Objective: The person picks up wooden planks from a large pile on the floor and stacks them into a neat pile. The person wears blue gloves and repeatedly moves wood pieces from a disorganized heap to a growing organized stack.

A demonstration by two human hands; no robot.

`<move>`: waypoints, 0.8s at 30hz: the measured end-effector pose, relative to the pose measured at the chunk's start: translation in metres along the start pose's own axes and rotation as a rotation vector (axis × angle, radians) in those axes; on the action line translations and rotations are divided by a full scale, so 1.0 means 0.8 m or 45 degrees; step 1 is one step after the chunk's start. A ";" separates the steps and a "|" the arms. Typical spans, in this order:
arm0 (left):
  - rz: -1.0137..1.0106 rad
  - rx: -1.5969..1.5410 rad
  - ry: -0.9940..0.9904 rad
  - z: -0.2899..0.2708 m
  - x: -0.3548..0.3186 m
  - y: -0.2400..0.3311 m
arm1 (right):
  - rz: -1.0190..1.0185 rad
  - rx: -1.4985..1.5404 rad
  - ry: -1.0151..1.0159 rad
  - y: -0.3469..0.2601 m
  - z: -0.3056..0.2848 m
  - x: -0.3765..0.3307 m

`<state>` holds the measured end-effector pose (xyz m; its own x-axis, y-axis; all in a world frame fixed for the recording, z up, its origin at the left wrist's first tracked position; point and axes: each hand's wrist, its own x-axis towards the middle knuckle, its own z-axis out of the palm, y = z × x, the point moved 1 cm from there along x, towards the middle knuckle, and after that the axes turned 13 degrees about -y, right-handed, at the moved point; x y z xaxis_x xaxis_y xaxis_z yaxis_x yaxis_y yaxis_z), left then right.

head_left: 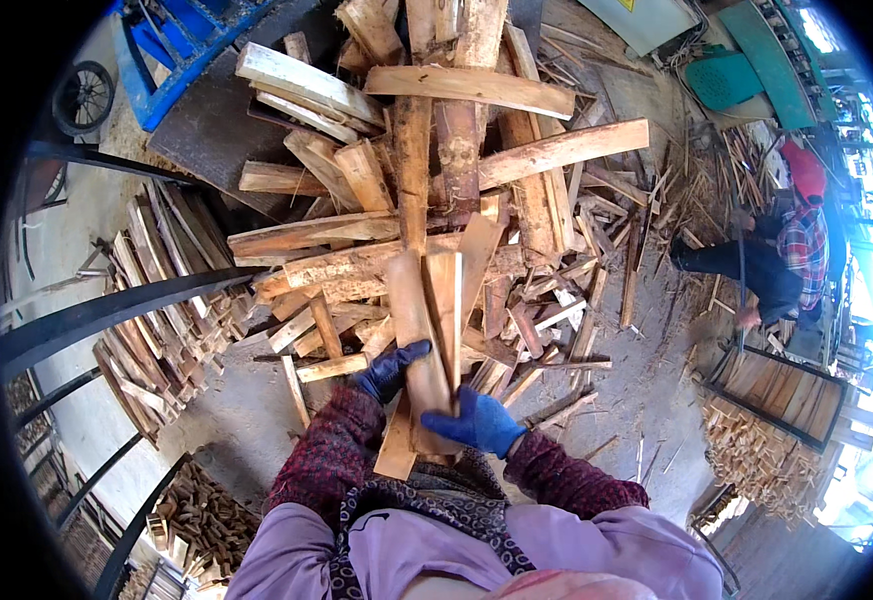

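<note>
Several short wooden boards (417,330) stand bunched in front of my body, tilted away from me toward a large heap of loose wood (347,240). My left hand (394,371), in a dark blue glove, is closed round the left edge of the bunch. In a brighter blue glove, my right hand (477,421) grips the bunch lower down on its right side, fingers across the front board. A narrower pale board (445,290) leans within the bunch, and another board end (395,450) sticks out below, close to my apron (457,485).
Stacked boards (157,290) stand behind dark curved metal bars (107,315) on the left. At the right a person in a checked shirt (802,250) bends beside a framed stack of wood pieces (772,395). A blue metal frame (172,75) stands far left; scraps litter the floor.
</note>
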<state>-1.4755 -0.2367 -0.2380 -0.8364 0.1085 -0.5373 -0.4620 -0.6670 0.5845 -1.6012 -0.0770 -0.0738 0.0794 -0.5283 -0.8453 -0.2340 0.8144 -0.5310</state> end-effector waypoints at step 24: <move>0.231 -0.972 -0.635 0.053 -0.029 0.036 | -0.262 0.452 0.769 0.044 -0.157 -0.080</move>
<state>-1.4818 -0.2273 -0.1827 -0.9887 0.1412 -0.0499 -0.1404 -0.9899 -0.0195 -1.7364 -0.0443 -0.0309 -0.4843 -0.6362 -0.6006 0.0643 0.6588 -0.7496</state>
